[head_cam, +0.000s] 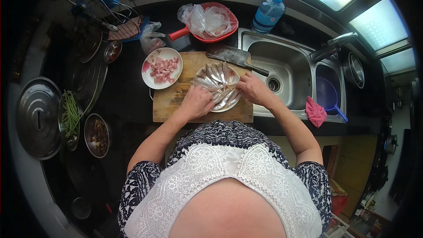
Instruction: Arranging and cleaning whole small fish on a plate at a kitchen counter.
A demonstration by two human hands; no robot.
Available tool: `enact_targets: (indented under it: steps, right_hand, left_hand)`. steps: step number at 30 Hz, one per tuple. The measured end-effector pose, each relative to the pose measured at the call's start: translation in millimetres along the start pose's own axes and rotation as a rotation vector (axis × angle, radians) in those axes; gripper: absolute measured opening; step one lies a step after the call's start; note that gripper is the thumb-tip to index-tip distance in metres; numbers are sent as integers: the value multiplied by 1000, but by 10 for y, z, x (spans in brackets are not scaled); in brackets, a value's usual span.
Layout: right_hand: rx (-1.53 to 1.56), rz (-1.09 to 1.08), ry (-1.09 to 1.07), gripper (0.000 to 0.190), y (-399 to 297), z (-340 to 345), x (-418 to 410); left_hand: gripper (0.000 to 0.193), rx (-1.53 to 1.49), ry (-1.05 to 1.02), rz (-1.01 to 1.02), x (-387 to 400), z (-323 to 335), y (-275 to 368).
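Small silvery fish [218, 76] lie fanned out on a white plate [234, 72], which rests on a wooden cutting board [172, 105]. My left hand [198, 100] reaches over the plate's left side, its fingers curled against the fish. At the right rim is my right hand [253, 87], fingertips bent onto the ends of the fish. Whether either hand grips a fish is hidden by the fingers. Behind the plate a cleaver [228, 54] lies across the board's far right corner, its handle reaching over the sink edge. Cut pink meat [162, 69] fills a second white plate [162, 53] at the board's left.
A steel sink [290, 62] adjoins on the right, with a pink cloth [315, 111] and a purple dipper [325, 94]. Behind stand a red pan [234, 23] with plastic bags and a blue soap bottle [268, 13]. Leftward are green beans [70, 114] and a steel bowl [88, 138].
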State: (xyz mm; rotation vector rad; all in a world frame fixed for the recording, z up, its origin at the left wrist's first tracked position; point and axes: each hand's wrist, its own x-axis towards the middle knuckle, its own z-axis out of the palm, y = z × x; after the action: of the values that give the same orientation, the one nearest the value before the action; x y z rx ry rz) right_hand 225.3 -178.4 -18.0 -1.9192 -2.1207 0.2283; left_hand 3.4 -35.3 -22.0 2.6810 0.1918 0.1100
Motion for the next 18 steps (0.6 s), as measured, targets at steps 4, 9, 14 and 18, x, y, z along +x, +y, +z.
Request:
enact_targets:
  steps: [4, 9, 14, 18]
  right_hand:
    - [84, 31, 11, 12, 28, 10, -6]
    - [-4, -5, 14, 10, 6, -126, 30]
    - [201, 46, 139, 7, 78, -269, 75]
    - [392, 41, 223, 7, 32, -474, 215]
  left_hand:
    - [21, 37, 111, -62, 219, 113, -85]
    - [34, 181, 73, -32, 431, 233, -46]
    - [35, 145, 59, -26, 465, 222, -56]
    - [29, -98, 289, -119, 471, 208, -177]
